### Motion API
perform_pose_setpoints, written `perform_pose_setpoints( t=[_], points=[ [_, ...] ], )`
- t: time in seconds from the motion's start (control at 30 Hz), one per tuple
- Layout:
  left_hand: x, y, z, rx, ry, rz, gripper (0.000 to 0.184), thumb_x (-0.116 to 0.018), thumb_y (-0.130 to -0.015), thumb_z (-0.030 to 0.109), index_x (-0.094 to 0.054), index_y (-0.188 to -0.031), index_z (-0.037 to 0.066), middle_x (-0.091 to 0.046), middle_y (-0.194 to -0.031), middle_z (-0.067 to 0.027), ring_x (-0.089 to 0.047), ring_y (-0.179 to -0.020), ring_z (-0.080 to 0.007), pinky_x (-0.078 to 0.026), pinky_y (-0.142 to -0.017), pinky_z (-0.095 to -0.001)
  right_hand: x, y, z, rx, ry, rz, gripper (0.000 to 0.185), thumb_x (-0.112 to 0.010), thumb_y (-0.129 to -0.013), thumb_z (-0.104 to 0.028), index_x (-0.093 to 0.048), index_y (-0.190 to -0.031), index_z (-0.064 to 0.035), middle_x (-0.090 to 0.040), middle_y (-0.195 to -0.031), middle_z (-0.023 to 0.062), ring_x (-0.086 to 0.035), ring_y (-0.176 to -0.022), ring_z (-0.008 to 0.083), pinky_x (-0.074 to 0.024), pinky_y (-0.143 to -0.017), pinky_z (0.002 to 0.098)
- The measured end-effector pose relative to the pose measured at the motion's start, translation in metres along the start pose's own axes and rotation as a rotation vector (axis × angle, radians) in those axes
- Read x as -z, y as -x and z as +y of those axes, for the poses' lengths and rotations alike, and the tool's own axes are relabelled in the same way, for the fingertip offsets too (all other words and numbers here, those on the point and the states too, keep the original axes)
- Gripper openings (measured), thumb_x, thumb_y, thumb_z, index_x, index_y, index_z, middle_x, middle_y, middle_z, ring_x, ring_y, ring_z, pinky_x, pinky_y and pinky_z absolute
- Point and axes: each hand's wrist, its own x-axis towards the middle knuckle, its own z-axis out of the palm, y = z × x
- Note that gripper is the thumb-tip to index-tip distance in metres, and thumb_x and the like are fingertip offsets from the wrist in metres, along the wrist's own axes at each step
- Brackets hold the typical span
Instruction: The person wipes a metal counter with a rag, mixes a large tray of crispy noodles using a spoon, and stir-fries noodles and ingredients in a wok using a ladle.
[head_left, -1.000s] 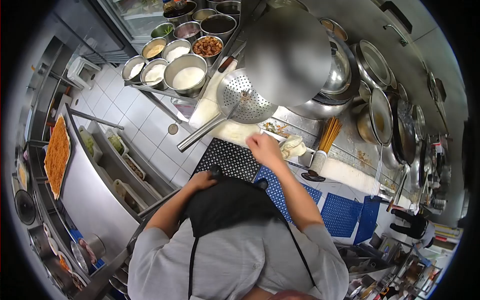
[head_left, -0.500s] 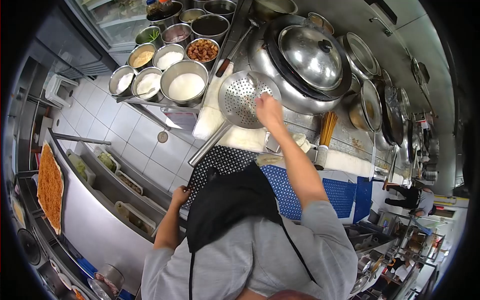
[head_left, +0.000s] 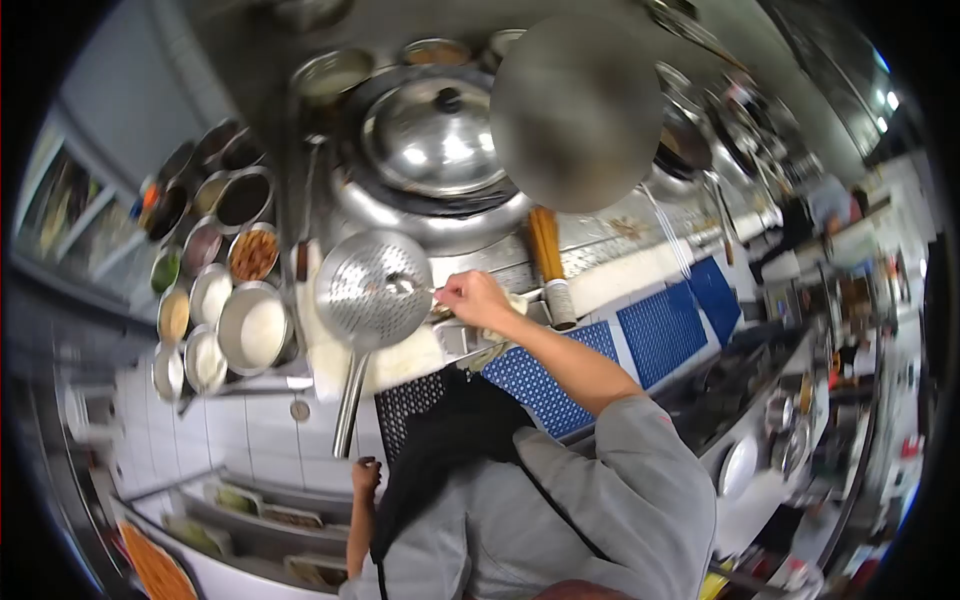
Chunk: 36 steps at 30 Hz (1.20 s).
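My right hand is closed with a pinch on what looks like a small metal spoon, its bowl end over the large perforated skimmer. The skimmer lies over a white cloth at the counter edge, and its long handle points down toward my body. My left hand hangs low beside my black apron, near the end of that handle. Its fingers are curled; whether anything is inside them is hidden.
A lidded wok sits behind the skimmer. Metal pots with white powders and other ingredients stand at left. A bamboo brush lies right of my hand. One round area beyond it is blurred. A person stands far right.
The view has turned and shifted right. My right hand with the spoon has drawn to the skimmer's right edge. My left hand has moved away from the dark dotted mat.
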Motion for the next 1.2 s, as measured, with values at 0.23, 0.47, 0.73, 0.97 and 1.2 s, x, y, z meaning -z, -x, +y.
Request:
perform_pose_setpoints(
  t=[0.23,0.47,0.73,0.97,1.2],
  points=[
    [-0.013,-0.041,0.023,-0.173,-0.229,-0.211,0.041,-0.068,-0.078,0.018,-0.066,-0.113,-0.004,-0.072,-0.086,-0.0217,-0.07,-0.067,-0.0235,-0.056,-0.062,-0.0357,0.097,0.056,-0.002,-0.317,-1.014,0.145,0.012,-0.062,-0.092,-0.011,-0.071,-0.099,-0.0068,-0.055,-0.066,-0.0047,-0.039,-0.049,0.0014,-0.0246,-0.04,0.0197],
    [-0.056,-0.102,-0.039,-0.286,-0.286,-0.048,0.038,-0.071,-0.073,0.024,-0.073,-0.101,-0.001,-0.072,-0.096,-0.0238,-0.07,-0.093,-0.0355,-0.055,-0.082,-0.04,0.221,0.038,0.092,-0.297,-0.731,0.638,0.015,-0.056,-0.088,-0.006,-0.07,-0.091,-0.004,-0.058,-0.067,-0.0025,-0.04,-0.051,0.003,-0.0244,-0.039,0.0205],
    [-0.123,-0.036,0.009,-0.022,-0.192,0.062,0.033,-0.068,-0.075,0.022,-0.074,-0.101,0.002,-0.073,-0.093,-0.0204,-0.071,-0.089,-0.0328,-0.054,-0.079,-0.0403,0.365,-0.06,0.18,-0.006,0.024,0.765,0.02,-0.057,-0.091,-0.015,-0.071,-0.093,-0.0002,-0.063,-0.065,0.0069,-0.058,-0.055,0.0152,-0.0436,-0.053,0.0298],
    [-0.204,0.025,0.077,0.065,0.053,-0.043,0.025,-0.061,-0.08,0.019,-0.074,-0.095,0.004,-0.074,-0.085,-0.0151,-0.071,-0.084,-0.0245,-0.053,-0.073,-0.0376,0.433,-0.239,0.227,0.044,0.357,0.663,0.017,-0.061,-0.085,-0.015,-0.07,-0.089,-0.0013,-0.069,-0.088,0.0245,-0.067,-0.088,0.0416,-0.0515,-0.08,0.0506],
    [-0.269,0.105,0.064,0.214,0.02,0.204,0.029,-0.07,-0.076,0.024,-0.075,-0.095,0.002,-0.074,-0.079,-0.0124,-0.072,-0.077,-0.0232,-0.055,-0.071,-0.0365,0.444,-0.372,0.243,0.058,0.666,0.478,0.016,-0.063,-0.082,-0.01,-0.069,-0.09,0.0029,-0.069,-0.094,0.0285,-0.067,-0.095,0.0432,-0.0542,-0.087,0.0487]
  ],
)
